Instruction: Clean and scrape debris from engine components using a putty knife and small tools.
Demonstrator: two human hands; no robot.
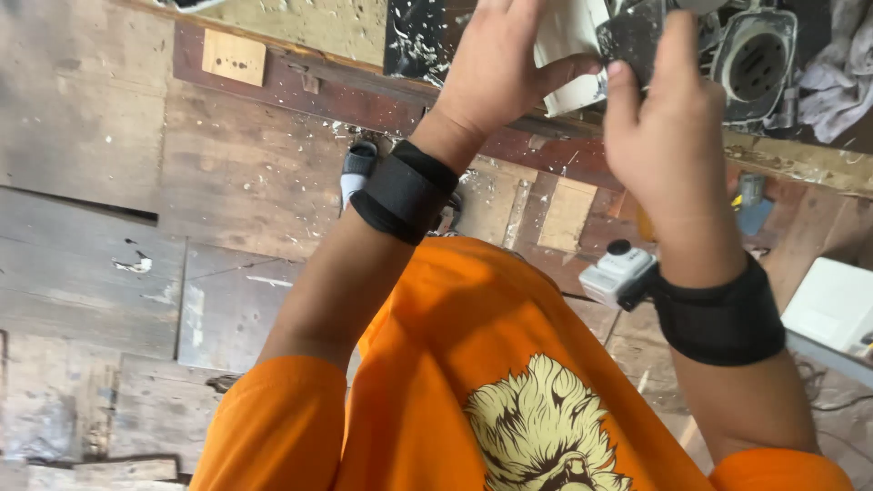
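- We see both hands raised at the far edge of the view, over a worn plank floor (136,182) flecked with pale chips.
- Our left hand (496,68) closes its fingers (568,68) round a white block (568,41); the thumb presses its near face, and the other fingers wrap behind, out of sight.
- Our right hand (668,118) pinches a dark flat piece (637,36) against the block's right side — thumb (623,86) on the near face, the rest behind.
- So the block sits far and centre, held in the air between the two hands, touching both.
- We judge the block light and stiff: one hand carries it with no strain. Its faces look smooth, so it may slip if the grip slackens.
- The dark piece looks thin and rigid, speckled with white dust; we judge its edges the weak part, likely to chip if knocked.
- Best hold, as we read it: the block across its broad faces, the dark piece by its lower edge — clear of the join.
- Each wrist wears a black band (405,191); the right one carries a small white camera (618,271).
- Further right lie a round grey housing (755,64) and a pale cloth (841,73); we cannot tell what they rest on.
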